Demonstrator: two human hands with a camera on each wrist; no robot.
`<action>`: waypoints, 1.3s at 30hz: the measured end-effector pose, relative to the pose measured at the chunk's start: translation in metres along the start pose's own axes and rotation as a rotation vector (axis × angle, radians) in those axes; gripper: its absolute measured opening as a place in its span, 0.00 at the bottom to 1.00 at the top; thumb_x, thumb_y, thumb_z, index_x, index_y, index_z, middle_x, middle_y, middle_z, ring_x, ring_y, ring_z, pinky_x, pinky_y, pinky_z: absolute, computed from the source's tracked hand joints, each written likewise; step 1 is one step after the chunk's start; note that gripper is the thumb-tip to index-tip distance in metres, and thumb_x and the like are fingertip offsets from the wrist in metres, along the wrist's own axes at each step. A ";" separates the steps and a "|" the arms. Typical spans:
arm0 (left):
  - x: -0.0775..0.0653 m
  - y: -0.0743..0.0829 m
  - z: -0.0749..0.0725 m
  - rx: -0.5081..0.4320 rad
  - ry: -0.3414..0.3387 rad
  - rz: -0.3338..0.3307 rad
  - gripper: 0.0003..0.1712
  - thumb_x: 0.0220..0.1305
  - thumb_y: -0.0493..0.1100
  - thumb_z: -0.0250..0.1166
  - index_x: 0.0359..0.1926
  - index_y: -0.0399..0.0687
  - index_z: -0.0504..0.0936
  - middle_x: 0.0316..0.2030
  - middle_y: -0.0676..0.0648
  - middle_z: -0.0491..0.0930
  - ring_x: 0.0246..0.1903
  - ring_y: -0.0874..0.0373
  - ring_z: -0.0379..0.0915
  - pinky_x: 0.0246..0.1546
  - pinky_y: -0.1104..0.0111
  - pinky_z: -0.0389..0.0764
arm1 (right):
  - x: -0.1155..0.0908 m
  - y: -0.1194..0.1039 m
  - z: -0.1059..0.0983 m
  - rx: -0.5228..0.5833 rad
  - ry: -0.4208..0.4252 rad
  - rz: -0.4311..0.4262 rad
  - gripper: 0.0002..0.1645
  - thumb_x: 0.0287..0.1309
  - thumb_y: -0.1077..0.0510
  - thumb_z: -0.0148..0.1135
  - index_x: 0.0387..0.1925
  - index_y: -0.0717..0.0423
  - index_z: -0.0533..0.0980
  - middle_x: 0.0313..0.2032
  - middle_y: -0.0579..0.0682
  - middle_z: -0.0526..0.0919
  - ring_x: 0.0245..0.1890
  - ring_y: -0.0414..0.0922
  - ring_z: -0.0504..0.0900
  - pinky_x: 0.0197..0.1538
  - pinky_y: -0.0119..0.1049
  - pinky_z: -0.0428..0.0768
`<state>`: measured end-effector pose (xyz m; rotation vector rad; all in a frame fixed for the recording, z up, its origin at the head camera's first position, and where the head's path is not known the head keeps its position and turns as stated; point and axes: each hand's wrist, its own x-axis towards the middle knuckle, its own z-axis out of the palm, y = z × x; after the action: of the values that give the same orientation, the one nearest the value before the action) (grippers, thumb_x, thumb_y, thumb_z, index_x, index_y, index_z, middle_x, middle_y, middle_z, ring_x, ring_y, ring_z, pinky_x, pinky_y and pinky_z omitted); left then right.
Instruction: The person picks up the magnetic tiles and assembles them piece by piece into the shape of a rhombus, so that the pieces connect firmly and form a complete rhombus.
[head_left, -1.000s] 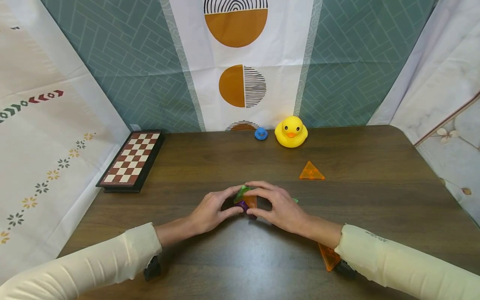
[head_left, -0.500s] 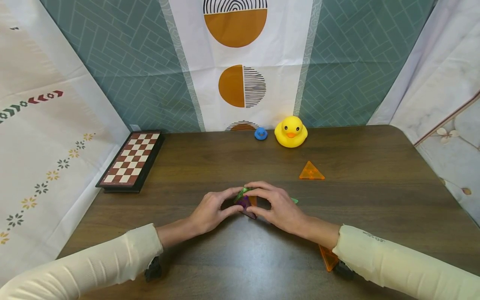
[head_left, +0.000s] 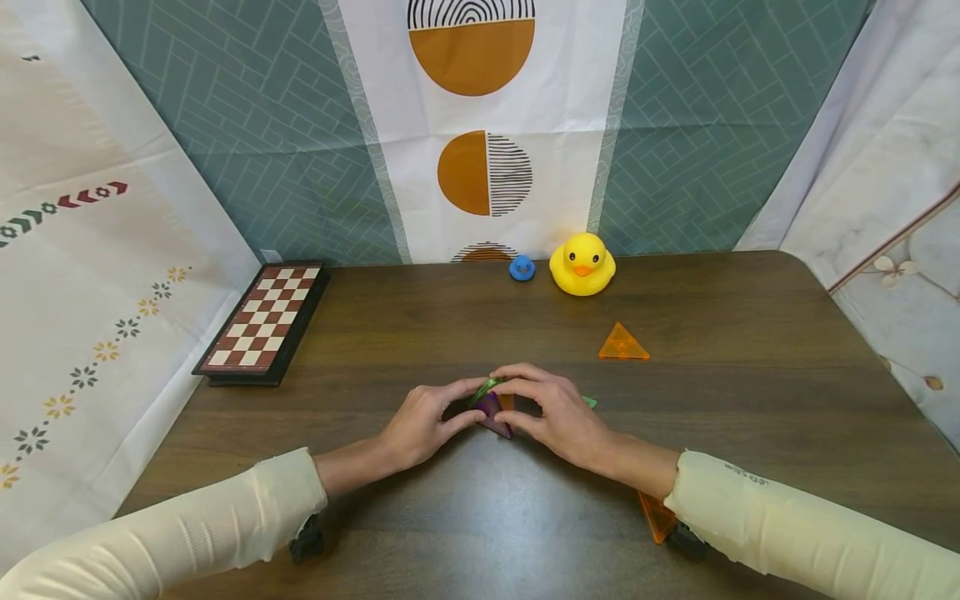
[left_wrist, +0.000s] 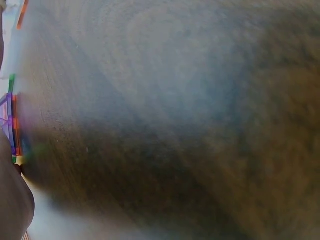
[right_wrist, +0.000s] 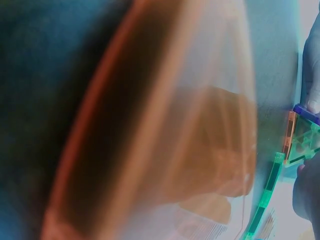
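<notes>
Both hands meet over a small cluster of translucent magnetic tiles at mid-table. In the head view, a purple tile point(head_left: 491, 407) leans at the front and a green tile point(head_left: 484, 390) stands tilted behind it. Part of an orange tile point(head_left: 507, 402) shows low between them. My left hand point(head_left: 416, 425) pinches the cluster from the left, thumb at the purple tile and index finger at the green one. From the right, my right hand point(head_left: 564, 414) holds it, index finger on the green tile's top and thumb by the purple tile. Fingers hide much of the cluster.
One orange triangle tile point(head_left: 622, 342) lies behind the right hand; another point(head_left: 657, 517) lies partly under the right sleeve. A green tile point(head_left: 589, 402) peeks out past the right hand. Farther back are a yellow duck point(head_left: 582, 265), a blue duck point(head_left: 522, 267) and a chessboard point(head_left: 264, 321).
The purple tile has tilted so more of its face shows, covering part of the orange tile. The green tile now appears narrower. Both hands stay almost in place.
</notes>
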<state>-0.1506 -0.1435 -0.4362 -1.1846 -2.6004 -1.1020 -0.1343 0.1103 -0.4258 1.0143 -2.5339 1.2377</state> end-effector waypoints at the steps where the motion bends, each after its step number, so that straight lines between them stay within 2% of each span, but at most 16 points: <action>1: 0.000 0.000 0.000 0.003 0.001 0.003 0.28 0.68 0.36 0.74 0.68 0.38 0.80 0.59 0.43 0.86 0.55 0.54 0.85 0.52 0.61 0.87 | 0.000 0.000 0.000 0.001 0.000 0.002 0.18 0.61 0.58 0.78 0.53 0.52 0.88 0.61 0.45 0.82 0.58 0.43 0.83 0.59 0.40 0.84; 15: -0.001 0.001 0.001 0.004 0.018 0.016 0.29 0.69 0.38 0.73 0.69 0.40 0.80 0.59 0.43 0.86 0.53 0.55 0.86 0.50 0.63 0.87 | 0.000 -0.002 0.000 0.002 0.015 0.011 0.16 0.61 0.59 0.78 0.50 0.54 0.88 0.59 0.45 0.84 0.58 0.43 0.84 0.61 0.41 0.83; 25: -0.001 -0.001 0.001 0.023 -0.003 0.007 0.29 0.69 0.38 0.74 0.69 0.41 0.80 0.59 0.43 0.86 0.53 0.55 0.86 0.50 0.62 0.88 | 0.001 -0.003 -0.001 -0.002 0.013 0.013 0.15 0.60 0.59 0.78 0.49 0.54 0.88 0.58 0.45 0.84 0.57 0.43 0.85 0.61 0.40 0.83; 39: -0.003 0.001 0.002 0.046 -0.020 0.024 0.30 0.70 0.37 0.72 0.71 0.37 0.78 0.59 0.41 0.85 0.52 0.54 0.86 0.49 0.64 0.87 | 0.001 -0.002 -0.001 -0.020 0.014 0.016 0.15 0.60 0.58 0.79 0.49 0.52 0.88 0.56 0.44 0.85 0.56 0.42 0.85 0.60 0.41 0.84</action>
<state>-0.1476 -0.1436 -0.4383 -1.2205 -2.6037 -1.0252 -0.1342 0.1095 -0.4239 0.9800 -2.5432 1.2163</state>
